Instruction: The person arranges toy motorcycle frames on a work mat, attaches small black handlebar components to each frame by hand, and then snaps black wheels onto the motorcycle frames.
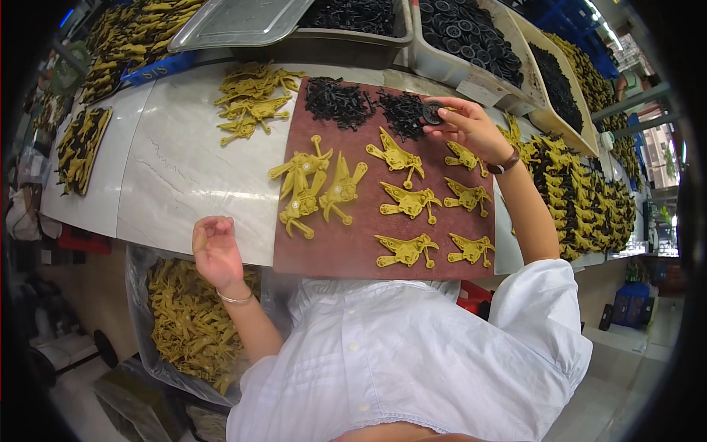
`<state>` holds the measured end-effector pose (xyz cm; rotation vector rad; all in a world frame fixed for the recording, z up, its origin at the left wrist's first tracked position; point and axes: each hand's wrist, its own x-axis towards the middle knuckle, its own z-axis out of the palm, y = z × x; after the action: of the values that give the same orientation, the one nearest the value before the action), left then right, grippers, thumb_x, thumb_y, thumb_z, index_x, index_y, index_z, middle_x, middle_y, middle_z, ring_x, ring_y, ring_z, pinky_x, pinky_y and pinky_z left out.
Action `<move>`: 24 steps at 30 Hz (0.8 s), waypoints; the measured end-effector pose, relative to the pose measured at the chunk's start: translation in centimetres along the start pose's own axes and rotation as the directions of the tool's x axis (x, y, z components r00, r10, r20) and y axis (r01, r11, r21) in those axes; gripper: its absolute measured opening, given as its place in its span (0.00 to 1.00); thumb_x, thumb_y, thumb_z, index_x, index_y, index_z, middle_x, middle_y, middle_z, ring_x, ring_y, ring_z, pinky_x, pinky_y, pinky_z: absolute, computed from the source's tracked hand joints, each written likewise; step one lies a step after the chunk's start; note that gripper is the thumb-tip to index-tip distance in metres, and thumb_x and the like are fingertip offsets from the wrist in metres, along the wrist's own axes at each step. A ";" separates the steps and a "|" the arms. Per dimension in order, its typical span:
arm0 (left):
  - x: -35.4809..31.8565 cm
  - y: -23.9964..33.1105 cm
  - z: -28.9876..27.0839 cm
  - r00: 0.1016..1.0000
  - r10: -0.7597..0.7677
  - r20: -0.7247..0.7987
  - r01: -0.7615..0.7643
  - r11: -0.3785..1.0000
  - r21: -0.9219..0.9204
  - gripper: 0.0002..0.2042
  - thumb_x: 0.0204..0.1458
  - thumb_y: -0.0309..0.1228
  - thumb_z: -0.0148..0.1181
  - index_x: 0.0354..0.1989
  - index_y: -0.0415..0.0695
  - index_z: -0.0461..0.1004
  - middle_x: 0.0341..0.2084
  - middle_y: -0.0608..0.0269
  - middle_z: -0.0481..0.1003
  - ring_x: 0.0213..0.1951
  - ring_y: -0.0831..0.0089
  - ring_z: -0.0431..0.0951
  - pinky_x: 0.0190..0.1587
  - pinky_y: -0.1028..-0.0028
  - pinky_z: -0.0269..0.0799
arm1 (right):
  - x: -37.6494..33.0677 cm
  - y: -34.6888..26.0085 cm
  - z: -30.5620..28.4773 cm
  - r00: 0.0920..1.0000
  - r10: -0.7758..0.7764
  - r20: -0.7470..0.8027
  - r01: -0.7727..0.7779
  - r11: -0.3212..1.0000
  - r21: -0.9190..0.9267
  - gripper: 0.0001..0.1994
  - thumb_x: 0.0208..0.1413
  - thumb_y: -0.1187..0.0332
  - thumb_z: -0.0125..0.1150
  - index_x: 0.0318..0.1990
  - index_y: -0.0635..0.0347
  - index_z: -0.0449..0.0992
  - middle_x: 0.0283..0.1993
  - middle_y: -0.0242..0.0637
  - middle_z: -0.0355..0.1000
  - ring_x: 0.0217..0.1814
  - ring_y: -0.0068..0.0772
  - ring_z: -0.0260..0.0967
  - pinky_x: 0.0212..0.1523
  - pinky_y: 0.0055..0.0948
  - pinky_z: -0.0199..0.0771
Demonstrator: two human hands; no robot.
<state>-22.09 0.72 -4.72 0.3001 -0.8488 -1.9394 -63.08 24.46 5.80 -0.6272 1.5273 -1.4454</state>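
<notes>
My right hand (471,127) pinches a black toy wheel (432,112) between thumb and fingers, over a pile of small black parts (401,110) at the far side of the maroon mat (353,254). Beside that pile lies another heap of black parts (339,102). Below the right hand, several yellow-green plastic toy vehicle halves (406,202) lie spaced in two columns on the mat. A small cluster of yellow toy pieces (302,180) rests on the mat's left. My left hand (217,253) hovers palm up by the table's near edge, fingers loosely curled, with nothing visible in it.
Beyond the mat stand a bin of black wheels (471,37), a grey bin of black parts (357,48) with a tilted lid (243,26), and a cream bin (556,103). Yellow-and-black pieces (582,191) crowd the right. A bagged box of yellow parts (191,317) sits below my left hand.
</notes>
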 end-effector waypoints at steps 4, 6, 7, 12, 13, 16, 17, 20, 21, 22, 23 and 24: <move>0.1 -0.2 -0.9 1.000 0.015 -0.028 -0.014 0.999 0.039 0.14 0.61 0.33 0.45 0.42 0.34 0.71 0.31 0.59 0.71 0.39 0.69 0.69 0.54 0.65 0.63 | -1.2 -0.2 0.3 0.998 -0.045 0.038 0.045 0.999 0.012 0.17 0.66 0.69 0.49 0.60 0.64 0.67 0.49 0.40 0.74 0.50 0.32 0.76 0.49 0.25 0.79; 0.0 0.0 -1.0 0.999 0.014 -0.039 -0.013 1.000 0.020 0.14 0.62 0.33 0.44 0.43 0.34 0.71 0.31 0.60 0.71 0.39 0.69 0.69 0.54 0.64 0.63 | -2.0 -0.3 0.3 0.999 -0.043 0.034 0.042 0.999 0.025 0.17 0.66 0.69 0.49 0.60 0.63 0.67 0.50 0.38 0.74 0.49 0.29 0.75 0.50 0.24 0.78; 0.1 0.1 -0.9 1.000 0.005 -0.009 -0.005 0.999 -0.039 0.14 0.61 0.32 0.44 0.45 0.33 0.71 0.32 0.59 0.72 0.40 0.68 0.70 0.54 0.65 0.64 | -2.7 -0.3 0.4 0.997 -0.066 0.035 0.065 0.998 0.016 0.17 0.66 0.68 0.49 0.60 0.63 0.67 0.51 0.37 0.73 0.49 0.28 0.75 0.50 0.24 0.78; 0.6 -0.2 -1.4 0.997 0.030 -0.072 -0.022 0.995 0.100 0.14 0.62 0.32 0.44 0.45 0.32 0.70 0.32 0.59 0.73 0.39 0.68 0.71 0.53 0.65 0.66 | -4.8 0.9 -1.3 0.989 -0.143 -0.044 0.142 0.990 -0.009 0.14 0.63 0.65 0.54 0.52 0.63 0.71 0.45 0.29 0.74 0.42 0.19 0.73 0.46 0.22 0.76; 0.7 -0.3 -1.3 0.994 0.044 -0.099 -0.031 0.992 0.125 0.15 0.62 0.32 0.44 0.45 0.32 0.70 0.31 0.59 0.73 0.39 0.68 0.71 0.53 0.65 0.67 | -5.1 1.2 -1.9 0.982 -0.147 -0.114 0.148 0.989 -0.005 0.11 0.62 0.66 0.57 0.47 0.63 0.73 0.42 0.27 0.73 0.40 0.18 0.72 0.43 0.22 0.75; 0.5 -0.6 -0.4 0.987 0.070 -0.144 -0.042 0.981 0.187 0.13 0.61 0.31 0.48 0.43 0.31 0.70 0.33 0.57 0.71 0.39 0.70 0.71 0.51 0.67 0.68 | -5.1 1.5 -5.2 0.845 -0.468 -0.259 0.298 0.814 -0.499 0.10 0.60 0.67 0.57 0.44 0.63 0.75 0.40 0.28 0.74 0.40 0.19 0.72 0.42 0.22 0.74; 0.5 -0.6 -0.4 0.988 0.070 -0.135 -0.043 0.980 0.192 0.13 0.61 0.31 0.48 0.43 0.31 0.70 0.33 0.57 0.71 0.39 0.70 0.71 0.51 0.67 0.68 | -4.9 1.3 -6.1 0.717 -0.616 -0.328 0.289 0.690 -0.664 0.08 0.58 0.68 0.59 0.42 0.62 0.76 0.37 0.31 0.75 0.40 0.21 0.72 0.39 0.22 0.73; 0.5 -0.7 -0.6 0.987 0.103 -0.124 -0.069 0.966 0.248 0.12 0.61 0.30 0.49 0.43 0.31 0.70 0.34 0.57 0.72 0.38 0.71 0.71 0.49 0.69 0.70 | -4.5 0.3 -9.2 0.514 -0.755 -0.408 0.180 0.560 -0.809 0.09 0.55 0.66 0.62 0.41 0.59 0.79 0.33 0.34 0.78 0.33 0.24 0.74 0.34 0.23 0.73; 0.5 -0.7 -0.6 0.984 0.126 -0.130 -0.081 0.950 0.301 0.12 0.61 0.29 0.49 0.43 0.31 0.70 0.35 0.57 0.72 0.38 0.71 0.72 0.49 0.70 0.70 | -4.3 -0.3 -10.0 0.506 -0.747 -0.432 0.169 0.577 -0.799 0.10 0.54 0.65 0.63 0.40 0.59 0.80 0.30 0.33 0.78 0.30 0.23 0.74 0.35 0.23 0.73; 0.6 -0.9 -0.4 0.981 0.147 -0.130 -0.093 0.932 0.349 0.11 0.61 0.28 0.49 0.43 0.31 0.70 0.36 0.57 0.72 0.38 0.71 0.72 0.48 0.71 0.71 | -3.7 -0.7 -11.2 0.497 -0.753 -0.431 0.170 0.572 -0.803 0.10 0.54 0.65 0.63 0.40 0.59 0.80 0.30 0.33 0.78 0.30 0.23 0.74 0.35 0.23 0.73; 0.6 -1.1 -0.3 0.981 0.150 -0.124 -0.100 0.934 0.342 0.11 0.61 0.28 0.49 0.43 0.31 0.70 0.36 0.57 0.72 0.38 0.71 0.72 0.48 0.71 0.71 | -2.6 -1.0 -12.6 0.475 -0.774 -0.418 0.206 0.560 -0.803 0.10 0.54 0.64 0.64 0.39 0.60 0.80 0.30 0.33 0.78 0.30 0.22 0.74 0.34 0.23 0.73; 0.6 -1.2 0.0 0.980 0.156 -0.121 -0.102 0.926 0.363 0.11 0.61 0.28 0.50 0.43 0.31 0.71 0.36 0.57 0.72 0.38 0.72 0.72 0.47 0.71 0.71 | -1.5 -1.5 -13.9 0.452 -0.796 -0.403 0.245 0.545 -0.802 0.11 0.53 0.63 0.64 0.39 0.60 0.81 0.29 0.33 0.78 0.30 0.21 0.74 0.34 0.23 0.73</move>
<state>-23.21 0.53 -5.47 0.5813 -1.0919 -1.6126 -74.72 32.35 6.16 -1.1497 2.7805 -1.7790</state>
